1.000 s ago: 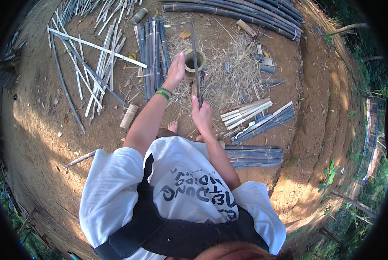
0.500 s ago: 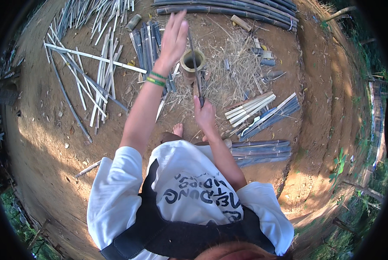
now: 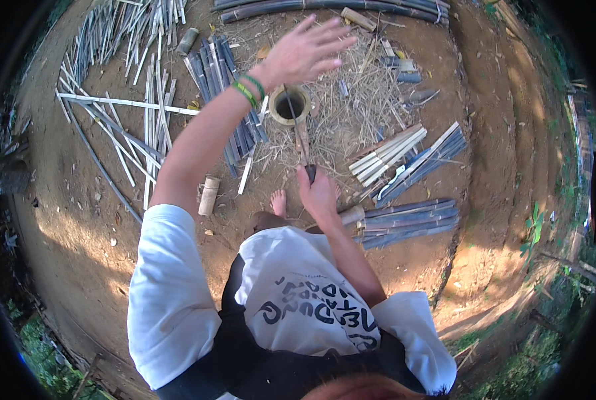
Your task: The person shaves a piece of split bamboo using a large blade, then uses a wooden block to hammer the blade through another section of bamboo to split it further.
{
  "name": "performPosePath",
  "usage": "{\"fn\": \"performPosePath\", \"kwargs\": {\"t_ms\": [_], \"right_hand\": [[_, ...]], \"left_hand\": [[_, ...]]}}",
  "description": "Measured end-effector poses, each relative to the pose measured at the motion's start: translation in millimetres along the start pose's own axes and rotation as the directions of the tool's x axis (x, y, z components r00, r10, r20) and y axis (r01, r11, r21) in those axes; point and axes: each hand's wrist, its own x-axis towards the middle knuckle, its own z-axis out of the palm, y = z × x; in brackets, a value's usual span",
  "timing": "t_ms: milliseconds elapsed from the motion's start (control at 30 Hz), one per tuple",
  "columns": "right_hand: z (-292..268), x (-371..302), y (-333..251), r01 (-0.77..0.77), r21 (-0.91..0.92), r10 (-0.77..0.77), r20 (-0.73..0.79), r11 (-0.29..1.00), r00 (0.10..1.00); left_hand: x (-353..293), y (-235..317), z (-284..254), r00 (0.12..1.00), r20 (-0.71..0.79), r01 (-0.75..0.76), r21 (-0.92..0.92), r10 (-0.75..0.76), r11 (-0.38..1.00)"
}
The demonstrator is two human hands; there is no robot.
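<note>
My right hand [image 3: 318, 193] grips the dark handle of a long knife [image 3: 307, 155], whose thin blade points away from me. The blade passes over the open mouth of a thick hollow bamboo section [image 3: 276, 109] standing upright on the ground. A narrow brown piece [image 3: 300, 136] shows beside the blade at the near side of the bamboo; what it is I cannot make out. Just beyond the bamboo, my left hand [image 3: 309, 50] hovers with spread fingers, holding nothing. Green bands circle that wrist. The blade's far end lies close to this wrist and is partly hard to see.
Dark split bamboo strips [image 3: 234, 140] lie left of the hollow section, pale strips [image 3: 128, 105] farther left. At right are pale slats [image 3: 391, 155], a white-edged tool [image 3: 392, 183] and a dark bundle [image 3: 411, 225]. Long poles [image 3: 331, 5] lie behind; a short bamboo piece [image 3: 208, 195] lies near.
My left hand has swung right and its fingers have spread. My right hand has come slightly nearer with the knife, whose blade now looks shorter across the bamboo mouth. The view has shifted a little.
</note>
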Motion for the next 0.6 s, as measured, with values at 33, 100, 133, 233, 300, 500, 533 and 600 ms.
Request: {"fn": "performPosePath", "kwargs": {"t_ms": [33,100,133,233,300,500,533,600], "right_hand": [[3.1,-7.8,7.4,-0.009,-0.003,0.009,0.007,1.0,1.0],[-1.9,-0.5,13.0,-0.05,0.075,0.051,-0.014,0.996,0.999],[-1.6,-2.2,13.4,-0.071,0.114,0.073,-0.014,0.991,0.997],[-7.5,1.6,17.9,0.005,0.094,-0.003,-0.023,0.996,1.0],[-7.0,1.8,12.4,-0.069,0.128,0.067,0.022,0.989,0.998],[-16.9,7.6,14.0,-0.057,0.13,0.059,-0.011,0.99,0.998],[-17.4,7.5,15.3,-0.07,0.139,0.072,-0.007,0.988,0.997],[-16.2,7.5,18.9,-0.026,0.063,0.03,-0.052,0.998,0.998]], "left_hand": [[18.1,-2.8,-7.5,0.998,-0.063,-0.003,-0.011,0.002,1.0],[92.4,-6.0,-59.3,0.993,0.059,0.106,-0.13,-0.099,0.986],[118.0,-8.8,-81.0,0.98,0.134,0.171,-0.181,-0.148,0.968],[75.0,-11.2,-47.2,0.974,0.184,0.154,-0.098,-0.134,0.983],[38.9,-0.4,-15.3,0.928,0.352,0.174,-0.135,-0.117,0.976],[57.0,-6.0,-2.2,0.962,0.268,-0.033,-0.078,0.052,0.996],[47.4,-1.9,2.4,0.957,0.284,-0.025,-0.091,0.05,0.996],[24.7,6.7,17.4,0.951,0.306,-0.008,-0.113,0.042,0.994]]}}
